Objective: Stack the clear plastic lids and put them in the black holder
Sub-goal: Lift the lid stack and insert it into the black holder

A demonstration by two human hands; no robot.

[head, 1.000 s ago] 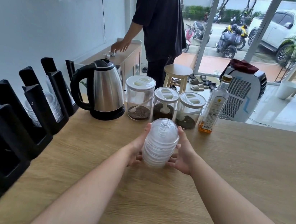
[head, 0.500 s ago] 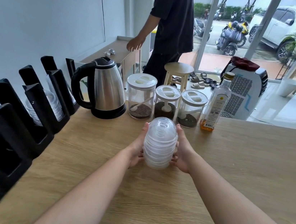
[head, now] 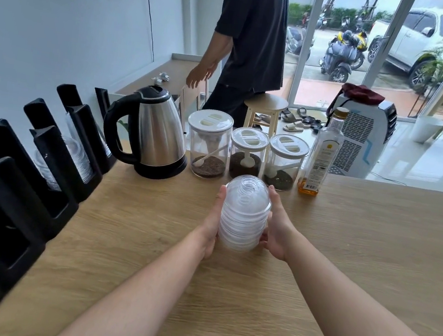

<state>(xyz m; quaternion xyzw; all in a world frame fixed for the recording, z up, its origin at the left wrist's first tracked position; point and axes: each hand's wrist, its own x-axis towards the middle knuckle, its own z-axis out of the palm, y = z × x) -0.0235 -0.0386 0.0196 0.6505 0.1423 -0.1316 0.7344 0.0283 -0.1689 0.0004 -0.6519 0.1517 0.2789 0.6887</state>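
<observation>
A stack of several clear dome lids (head: 244, 213) stands upright on the wooden counter (head: 344, 254), near its middle. My left hand (head: 211, 223) presses against the stack's left side and my right hand (head: 277, 228) against its right side, so both hold it between them. The black holder (head: 29, 185) runs along the counter's left edge, with several slanted slots; some slots contain other clear lids (head: 54, 165).
Behind the stack stand a steel kettle (head: 154, 133), three lidded jars (head: 246, 154) with dark grounds and a glass bottle (head: 322, 153). A person in dark clothes (head: 248, 41) stands beyond the counter beside a stool (head: 264, 111).
The stack and both hands have stayed almost still on the counter. The person in the background has stepped right, away from the far table.
</observation>
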